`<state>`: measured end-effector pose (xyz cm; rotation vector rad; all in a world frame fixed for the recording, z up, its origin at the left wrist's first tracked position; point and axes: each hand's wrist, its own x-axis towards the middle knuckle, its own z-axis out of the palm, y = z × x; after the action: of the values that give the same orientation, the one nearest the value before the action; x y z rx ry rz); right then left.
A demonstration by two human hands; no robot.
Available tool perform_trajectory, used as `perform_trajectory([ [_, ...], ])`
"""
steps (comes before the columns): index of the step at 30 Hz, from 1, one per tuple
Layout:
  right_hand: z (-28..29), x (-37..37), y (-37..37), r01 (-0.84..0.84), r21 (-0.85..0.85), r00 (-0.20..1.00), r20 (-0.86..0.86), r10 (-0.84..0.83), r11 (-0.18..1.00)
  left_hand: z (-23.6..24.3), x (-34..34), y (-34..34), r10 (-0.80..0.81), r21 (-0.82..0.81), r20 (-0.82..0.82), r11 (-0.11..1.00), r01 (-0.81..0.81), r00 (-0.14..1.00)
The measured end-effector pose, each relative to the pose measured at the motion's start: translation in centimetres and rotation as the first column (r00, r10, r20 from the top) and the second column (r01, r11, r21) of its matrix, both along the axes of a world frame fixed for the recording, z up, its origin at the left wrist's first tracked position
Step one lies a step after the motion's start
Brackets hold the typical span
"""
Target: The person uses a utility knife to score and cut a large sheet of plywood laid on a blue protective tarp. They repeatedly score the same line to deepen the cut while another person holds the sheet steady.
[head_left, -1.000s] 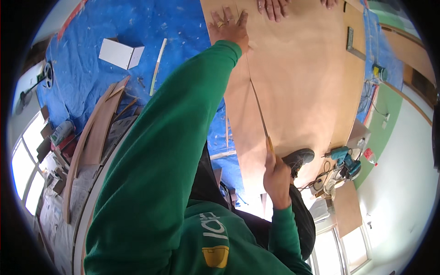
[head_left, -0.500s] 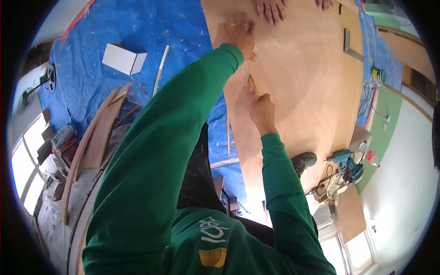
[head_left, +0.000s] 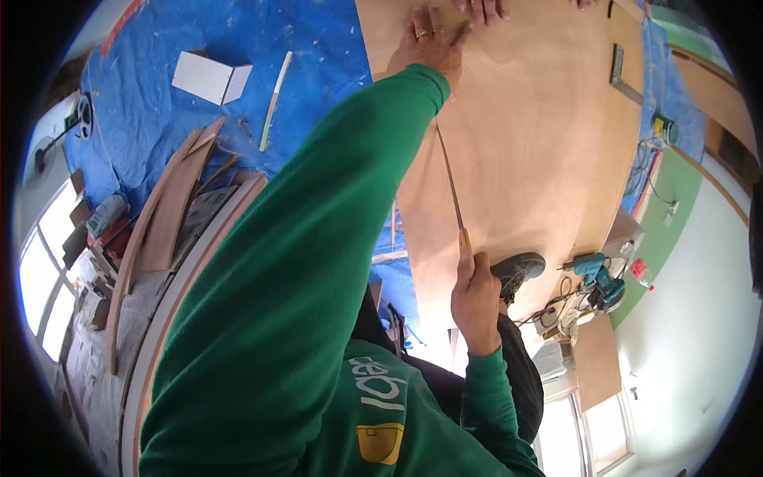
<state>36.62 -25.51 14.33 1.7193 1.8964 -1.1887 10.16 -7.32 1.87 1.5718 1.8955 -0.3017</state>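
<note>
My left hand rests on a light plywood sheet, fingers spread, a ring on one. My right hand grips the handle of a long, narrow saw, whose blade lies in a straight line along the sheet toward my left hand; its far end is near or under that hand. Another person's hands rest on the sheet at the top. My shoe is on the sheet beside my right hand.
Blue tarp with a white box and a stick at left, beside stacked curved wood strips. A metal square lies at upper right; a teal drill, cords and a bottle at right.
My right hand slid forward along the sheet with the saw, then pulled back toward me. My left hand shifted slightly right. The other hands stay near the top edge.
</note>
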Motion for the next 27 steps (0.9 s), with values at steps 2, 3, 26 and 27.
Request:
perform_trajectory([
  [2, -1.0, 0.1, 0.2, 0.010, -0.022, 1.000, -0.005, -0.011, 1.000, -2.3, 0.2, -0.9, 0.059, 0.085, -0.110, 0.995, -0.049, 0.992],
  [3, -4.6, -0.7, 1.1, -0.093, 0.048, 0.996, -0.007, 0.094, 0.994, -3.8, 0.8, -0.9, 0.075, 0.137, -0.154, 0.989, -0.054, 0.985],
  [26, -15.4, -7.0, 7.6, 0.007, 0.093, 1.000, 0.009, -0.008, 0.996, -6.5, 1.9, -0.2, 0.082, 0.239, -0.057, 0.969, -0.066, 0.995],
  [27, -14.4, -6.5, 6.9, 0.015, 0.081, 1.000, 0.023, -0.017, 0.997, -6.5, 1.2, 0.0, 0.093, 0.255, -0.072, 0.964, -0.071, 0.993],
])
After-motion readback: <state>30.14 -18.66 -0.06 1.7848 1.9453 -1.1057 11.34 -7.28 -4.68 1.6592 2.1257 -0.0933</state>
